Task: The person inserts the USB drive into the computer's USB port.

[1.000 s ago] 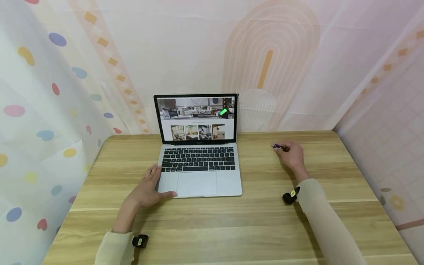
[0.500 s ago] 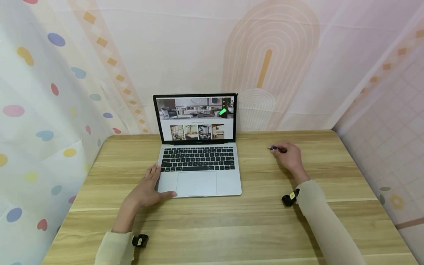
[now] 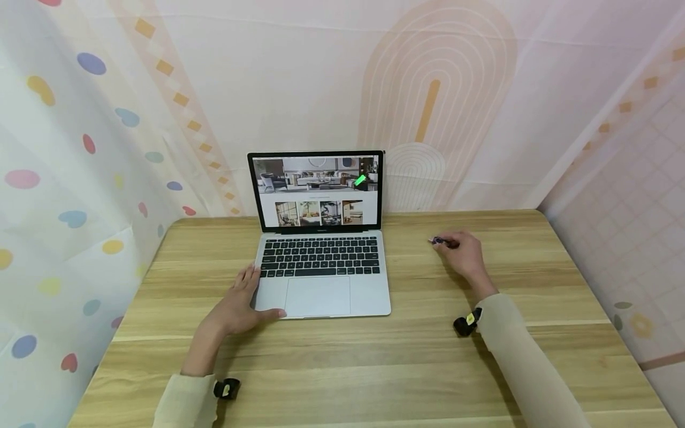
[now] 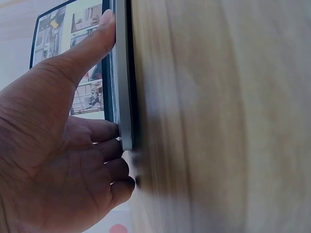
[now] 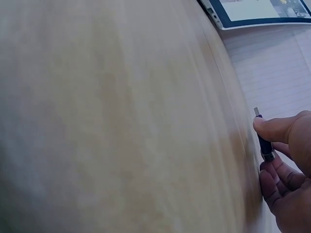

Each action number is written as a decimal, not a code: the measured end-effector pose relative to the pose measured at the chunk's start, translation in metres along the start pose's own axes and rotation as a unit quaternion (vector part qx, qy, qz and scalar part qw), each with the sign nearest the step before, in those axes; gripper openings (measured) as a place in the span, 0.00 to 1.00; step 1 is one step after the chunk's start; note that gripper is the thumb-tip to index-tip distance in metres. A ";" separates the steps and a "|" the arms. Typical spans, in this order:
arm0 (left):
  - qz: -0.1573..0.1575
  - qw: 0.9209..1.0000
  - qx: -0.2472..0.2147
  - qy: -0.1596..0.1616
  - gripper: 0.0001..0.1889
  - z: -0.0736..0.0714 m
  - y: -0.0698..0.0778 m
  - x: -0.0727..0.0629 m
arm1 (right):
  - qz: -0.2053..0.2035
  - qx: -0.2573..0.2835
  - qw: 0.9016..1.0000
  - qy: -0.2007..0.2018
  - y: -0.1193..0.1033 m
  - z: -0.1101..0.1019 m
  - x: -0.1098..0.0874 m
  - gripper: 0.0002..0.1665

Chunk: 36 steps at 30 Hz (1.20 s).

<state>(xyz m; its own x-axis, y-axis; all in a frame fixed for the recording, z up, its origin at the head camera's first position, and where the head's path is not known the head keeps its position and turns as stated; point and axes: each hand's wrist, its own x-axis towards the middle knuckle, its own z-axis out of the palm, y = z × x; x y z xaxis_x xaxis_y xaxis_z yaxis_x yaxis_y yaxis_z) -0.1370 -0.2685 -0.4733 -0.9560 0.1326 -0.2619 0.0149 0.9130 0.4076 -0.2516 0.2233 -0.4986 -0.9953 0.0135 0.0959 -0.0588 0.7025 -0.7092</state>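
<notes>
An open silver laptop (image 3: 319, 297) stands on the wooden table, its lit screen (image 3: 318, 193) facing me. My left hand (image 3: 235, 306) rests against its front left corner, the thumb on the front edge and the other fingers along the left side. In the left wrist view, the fingertips of that hand (image 4: 73, 136) touch the laptop's thin edge (image 4: 124, 87). To the right of the laptop, my right hand (image 3: 464, 255) pinches a small dark USB flash drive (image 5: 264, 141) between thumb and fingers. Its metal plug (image 5: 256, 111) points left, toward the laptop's right side, with a gap between.
Ports show on the laptop's side edge (image 5: 212, 14) in the right wrist view. A patterned cloth (image 3: 299, 77) hangs behind the table (image 3: 342, 368) and along both sides. Black wrist cameras sit at the left cuff (image 3: 226, 389) and right cuff (image 3: 467, 323).
My right hand has moved a little to the left with the USB flash drive, closer to the laptop. The left hand and laptop have stayed in place.
</notes>
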 end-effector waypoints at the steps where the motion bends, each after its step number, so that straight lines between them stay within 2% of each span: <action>1: 0.001 1.000 -0.001 0.000 0.68 0.000 0.000 0.000 | 0.000 0.002 1.000 -0.001 -0.001 0.000 0.000 0.18; 36: -0.002 1.000 -0.004 -0.004 0.69 0.000 0.001 -0.001 | -0.038 0.038 0.998 -0.033 -0.025 0.016 -0.008 0.16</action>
<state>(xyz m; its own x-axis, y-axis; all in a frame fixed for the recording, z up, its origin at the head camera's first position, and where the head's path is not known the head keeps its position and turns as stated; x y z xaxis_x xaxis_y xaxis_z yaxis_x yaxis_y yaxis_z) -0.1365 -0.2675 -0.4722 -0.9536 0.1314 -0.2709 0.0080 0.9105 0.4134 -0.2436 0.1943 -0.4931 -0.9904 -0.0861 0.1077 -0.1378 0.6440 -0.7525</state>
